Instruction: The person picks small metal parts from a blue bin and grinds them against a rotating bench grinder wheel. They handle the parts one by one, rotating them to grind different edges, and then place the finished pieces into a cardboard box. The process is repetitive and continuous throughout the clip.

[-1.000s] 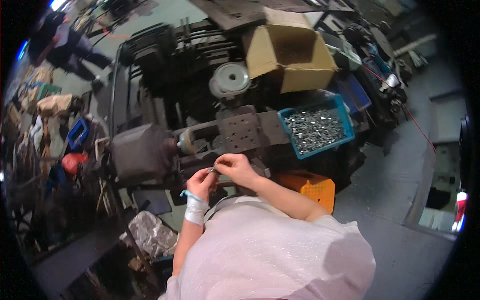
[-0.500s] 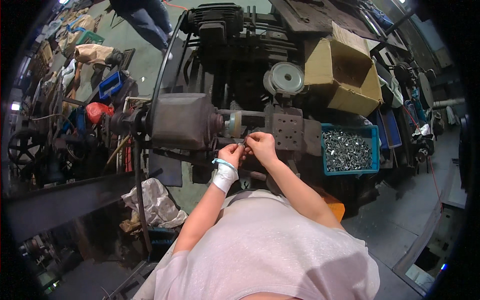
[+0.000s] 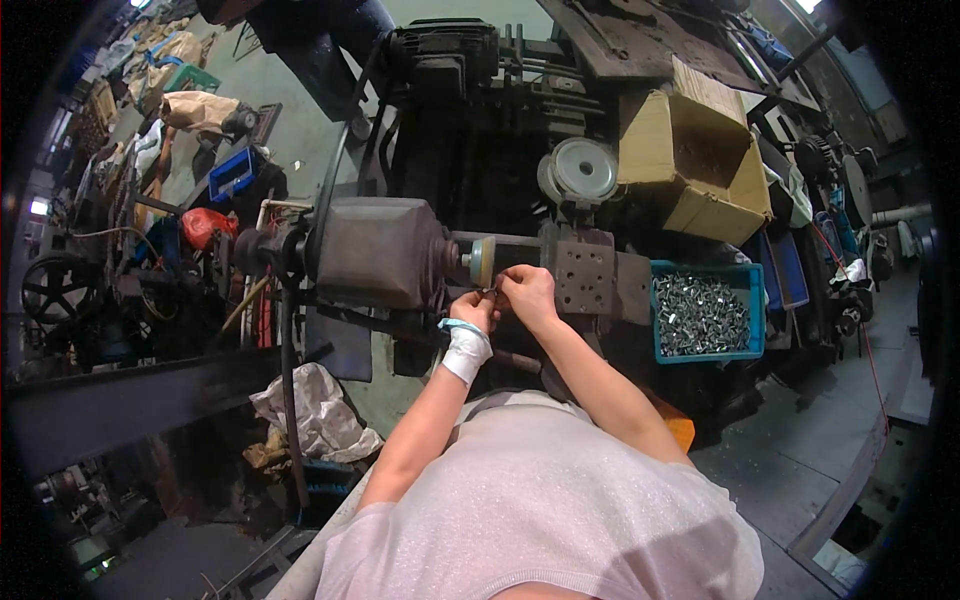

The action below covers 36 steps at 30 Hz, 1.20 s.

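Just below a small pale wheel (image 3: 483, 262) on the machine's spindle, my two hands meet fingertip to fingertip. My left hand (image 3: 474, 308), with a white wrap and a light blue band at the wrist, is closed in a pinch. My right hand (image 3: 528, 293) pinches from the other side, its fingers bent. Between the fingertips is a small metal piece (image 3: 491, 291), mostly covered by the fingers. Whether it touches the wheel I cannot tell. A brown machine housing (image 3: 375, 250) stands left of the wheel, a block with holes (image 3: 585, 278) to the right.
A teal bin (image 3: 708, 357) of small metal parts (image 3: 700, 312) stands at the right. Behind it is an open cardboard box (image 3: 645, 140). A round metal disc (image 3: 584, 168) sits beyond the block, a motor (image 3: 443, 60) farther back. At the far left, a person (image 3: 320, 50) stands near the machine.
My hands have come closer to the wheel with the small metal piece between them. The whole view has shifted slightly. The person at the back has come nearer the machine.
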{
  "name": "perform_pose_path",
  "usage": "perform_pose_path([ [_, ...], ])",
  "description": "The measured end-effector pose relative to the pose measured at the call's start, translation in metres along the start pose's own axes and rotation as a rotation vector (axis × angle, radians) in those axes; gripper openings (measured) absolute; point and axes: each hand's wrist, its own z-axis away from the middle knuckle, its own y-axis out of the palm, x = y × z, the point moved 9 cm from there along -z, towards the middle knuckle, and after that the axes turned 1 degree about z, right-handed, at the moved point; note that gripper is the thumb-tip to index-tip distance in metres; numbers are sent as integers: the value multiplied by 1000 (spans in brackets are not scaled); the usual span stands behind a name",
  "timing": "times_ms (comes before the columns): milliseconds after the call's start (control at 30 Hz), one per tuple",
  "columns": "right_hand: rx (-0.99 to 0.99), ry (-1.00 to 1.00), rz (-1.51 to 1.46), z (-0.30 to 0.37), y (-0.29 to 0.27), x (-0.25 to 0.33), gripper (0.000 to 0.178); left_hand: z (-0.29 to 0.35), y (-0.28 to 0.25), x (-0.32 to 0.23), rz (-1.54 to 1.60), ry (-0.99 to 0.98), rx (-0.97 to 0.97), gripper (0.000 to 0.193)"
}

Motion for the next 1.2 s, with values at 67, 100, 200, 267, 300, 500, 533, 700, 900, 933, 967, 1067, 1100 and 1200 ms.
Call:
perform_pose_path([
  [67, 3, 11, -27, 1, 0, 0, 14, 4, 2, -4, -14, 3, -2, 16],
  [100, 12, 24, -41, 3, -1, 1, 14, 6, 2, -6, -21, 4, -3, 16],
  [200, 44, 54, -206, 13, -4, 1, 15, 12, 4, -3, 89, -13, 106, 16],
  [267, 76, 57, -306, 21, -7, 6, 14, 24, 3, 0, 205, -121, 178, 19],
  [300, 97, 51, -330, 25, -9, 11, 14, 29, 3, 1, 288, -184, 217, 21],
  [500, 176, 24, -402, 32, -7, 14, 14, 26, 14, 11, 488, -284, 408, 19],
  [533, 145, 40, -371, 32, -8, 12, 14, 24, 13, 11, 480, -257, 388, 17],
  [700, 53, 102, -270, 23, -6, -2, 15, 10, 3, 14, 267, -135, 259, 11],
  [900, -31, 49, -172, 4, -4, -15, 13, -2, -4, 13, 91, -83, 69, 12],
  [933, -44, 33, -156, 3, -4, -14, 14, -4, -5, 14, 82, -70, 62, 12],
  [967, -56, 14, -141, 2, -3, -10, 15, -6, -6, 12, 74, -55, 53, 12],
  [1067, -64, -34, -31, 7, -3, 3, 13, -3, -8, 10, 129, -1, 25, 10],
  [1100, -77, -83, 68, 9, -4, 12, 13, -1, -10, 2, 23, 48, 39, 10],
  [1200, -130, -160, -10, 8, -6, 7, 11, -3, -12, 1, -53, 93, 24, 14],
])
